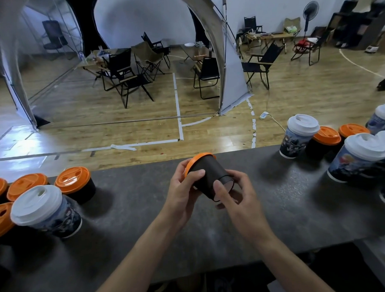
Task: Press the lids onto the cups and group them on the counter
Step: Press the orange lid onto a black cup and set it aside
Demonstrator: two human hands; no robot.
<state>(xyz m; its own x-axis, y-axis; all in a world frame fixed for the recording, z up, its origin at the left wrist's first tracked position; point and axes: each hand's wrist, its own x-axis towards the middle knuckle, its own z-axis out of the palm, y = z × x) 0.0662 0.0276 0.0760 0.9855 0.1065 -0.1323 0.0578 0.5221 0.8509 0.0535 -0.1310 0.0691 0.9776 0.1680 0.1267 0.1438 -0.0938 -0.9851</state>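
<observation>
Low in the centre of the frame, above the dark worktop [135, 217], a black cup [208, 180] capped with an orange lid [195, 161] is held tilted on its side. The grip of the left hand [183, 190] is wrapped round its wall near the lid, and the grip of the right hand [235, 194] is curled on its base rim. At the left edge a white-lidded printed cup [47, 212] is stood among orange-lidded black cups [76, 183], a second cluster of lidded cups [360, 155] is seen at the right edge, and folding chairs [206, 73] are seen beyond on a wooden floor [208, 132].
</observation>
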